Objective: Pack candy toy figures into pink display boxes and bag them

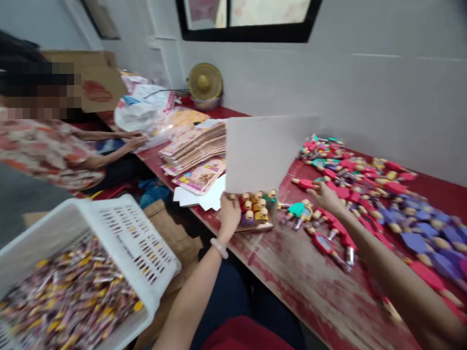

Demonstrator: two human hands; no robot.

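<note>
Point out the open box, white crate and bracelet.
Open box point(260, 155): head view, raised pale panel.
White crate point(122, 245): head view, perforated side wall.
Bracelet point(219, 248): head view, outer face of band.

Left hand point(230, 214) curled, right hand point(324, 194) loosely bent, both forearms point(199, 287) outstretched

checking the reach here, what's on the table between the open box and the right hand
In the head view, a green piece and a yellow-rimmed piece lie there on the red table, between the open box and the right hand.
</note>
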